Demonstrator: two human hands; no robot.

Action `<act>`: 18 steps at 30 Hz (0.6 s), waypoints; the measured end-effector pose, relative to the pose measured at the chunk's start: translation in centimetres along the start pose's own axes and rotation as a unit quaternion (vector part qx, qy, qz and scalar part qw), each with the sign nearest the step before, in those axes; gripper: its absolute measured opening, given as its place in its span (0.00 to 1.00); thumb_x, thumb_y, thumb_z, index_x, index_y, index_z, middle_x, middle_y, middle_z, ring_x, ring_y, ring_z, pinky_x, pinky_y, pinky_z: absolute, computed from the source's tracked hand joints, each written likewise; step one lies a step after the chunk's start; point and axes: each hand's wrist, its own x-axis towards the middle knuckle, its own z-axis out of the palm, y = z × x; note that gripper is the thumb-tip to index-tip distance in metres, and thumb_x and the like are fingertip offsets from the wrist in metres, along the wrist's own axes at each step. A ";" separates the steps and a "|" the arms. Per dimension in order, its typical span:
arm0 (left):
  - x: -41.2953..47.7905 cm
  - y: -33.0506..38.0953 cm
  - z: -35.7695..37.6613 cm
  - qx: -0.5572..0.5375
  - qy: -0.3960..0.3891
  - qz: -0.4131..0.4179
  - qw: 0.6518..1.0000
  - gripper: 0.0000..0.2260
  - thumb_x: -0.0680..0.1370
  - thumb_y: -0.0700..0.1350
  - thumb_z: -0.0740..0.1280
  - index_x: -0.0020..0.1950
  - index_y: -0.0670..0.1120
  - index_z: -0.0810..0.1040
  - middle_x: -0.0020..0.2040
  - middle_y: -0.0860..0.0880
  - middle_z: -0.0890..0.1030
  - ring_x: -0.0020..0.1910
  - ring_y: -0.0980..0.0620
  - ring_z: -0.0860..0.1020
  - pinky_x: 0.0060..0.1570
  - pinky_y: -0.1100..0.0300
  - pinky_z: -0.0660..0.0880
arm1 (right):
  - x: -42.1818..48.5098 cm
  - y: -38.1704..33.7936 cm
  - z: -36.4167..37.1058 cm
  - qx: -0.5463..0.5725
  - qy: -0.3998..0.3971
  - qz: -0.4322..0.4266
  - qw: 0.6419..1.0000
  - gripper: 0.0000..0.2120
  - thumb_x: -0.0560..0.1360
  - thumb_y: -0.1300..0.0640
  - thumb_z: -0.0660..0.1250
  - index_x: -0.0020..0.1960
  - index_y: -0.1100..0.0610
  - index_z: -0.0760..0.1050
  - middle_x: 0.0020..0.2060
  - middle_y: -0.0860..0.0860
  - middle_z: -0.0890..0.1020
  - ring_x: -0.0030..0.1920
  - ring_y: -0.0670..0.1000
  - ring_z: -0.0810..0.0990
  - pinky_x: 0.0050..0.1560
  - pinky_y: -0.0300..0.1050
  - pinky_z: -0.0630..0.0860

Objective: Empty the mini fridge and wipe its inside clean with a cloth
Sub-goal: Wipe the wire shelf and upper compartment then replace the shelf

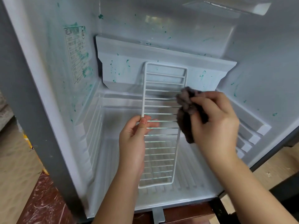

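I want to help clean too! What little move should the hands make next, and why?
Probably wipe the cloth in the right hand down along the wire rack, while the left hand steadies its left edge. The cloth presses the rack's right side midway up, and green flecks show on wires below it.

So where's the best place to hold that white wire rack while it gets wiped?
The long left rail of the wire rack, about halfway up, coming from the left. It's a thin bar that fingers pinch easily, as the left hand does, and it leaves the right side free for the right hand and its cloth.
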 end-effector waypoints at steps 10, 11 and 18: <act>0.5 0.0 -2.7 0.304 -0.061 0.070 0.948 0.07 0.78 0.44 0.67 0.44 0.56 0.79 0.40 0.57 0.83 0.41 0.62 0.80 0.46 0.65 0.75 | -2.7 -3.0 5.8 0.011 -0.068 0.002 0.998 0.14 0.72 0.65 0.66 0.56 0.60 0.82 0.60 0.55 0.79 0.60 0.58 0.77 0.53 0.47 0.77; 0.5 0.1 -3.4 0.362 -0.067 0.068 0.927 0.07 0.76 0.45 0.69 0.40 0.56 0.79 0.37 0.57 0.83 0.39 0.62 0.79 0.44 0.67 0.73 | -2.7 -2.9 5.8 0.009 -0.067 -0.005 0.998 0.14 0.73 0.65 0.66 0.56 0.60 0.82 0.60 0.55 0.79 0.60 0.58 0.77 0.53 0.47 0.77; 0.2 0.3 -5.1 0.391 -0.124 -0.012 0.912 0.07 0.75 0.44 0.71 0.36 0.50 0.80 0.30 0.53 0.81 0.32 0.54 0.82 0.43 0.47 0.80 | -3.0 -1.7 6.0 0.045 -0.061 -0.029 0.997 0.15 0.75 0.64 0.64 0.59 0.59 0.81 0.61 0.57 0.78 0.62 0.58 0.75 0.62 0.43 0.71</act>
